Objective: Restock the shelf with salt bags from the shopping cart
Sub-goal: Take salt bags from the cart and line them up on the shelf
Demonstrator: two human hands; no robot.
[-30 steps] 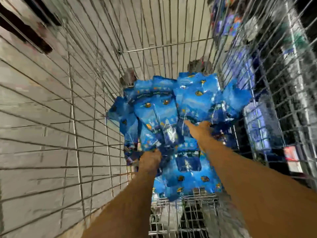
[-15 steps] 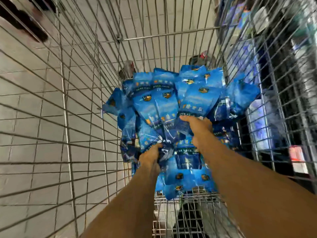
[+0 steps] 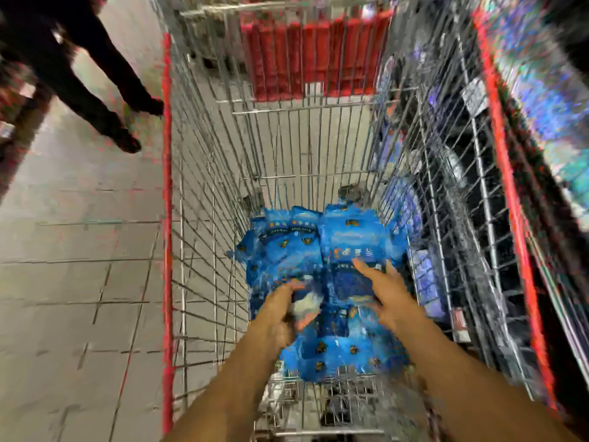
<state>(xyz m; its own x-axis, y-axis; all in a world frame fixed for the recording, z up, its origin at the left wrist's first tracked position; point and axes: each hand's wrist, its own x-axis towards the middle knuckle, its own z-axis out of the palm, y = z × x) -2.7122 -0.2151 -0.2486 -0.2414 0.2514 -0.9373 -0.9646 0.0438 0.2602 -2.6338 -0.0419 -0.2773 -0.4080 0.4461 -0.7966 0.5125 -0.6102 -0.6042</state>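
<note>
Several blue salt bags (image 3: pixel 347 237) lie heaped at the bottom of the wire shopping cart (image 3: pixel 166 186). Both my arms reach down into it. My left hand (image 3: pixel 277 311) grips the lower edge of a salt bag on the left of the heap, where a pale patch shows beside the fingers. My right hand (image 3: pixel 389 298) lies on a darker blue bag (image 3: pixel 349 283) near the middle and holds it between fingers and thumb. The view is blurred, so the finger positions are not sharp. The shelf (image 3: pixel 541 90) runs along the right of the cart as a smear of colours.
The cart has red rim trim and a red flap (image 3: pixel 312 52) at its far end. A person's dark-clothed legs (image 3: pixel 95 74) stand on the tiled floor (image 3: pixel 79 282) to the cart's left. Blue packs (image 3: pixel 427 282) show through the cart's right wall.
The camera has risen and pulled back, so the whole cart, the floor and the standing person show. Both hands have stayed on the bags in the heap.
</note>
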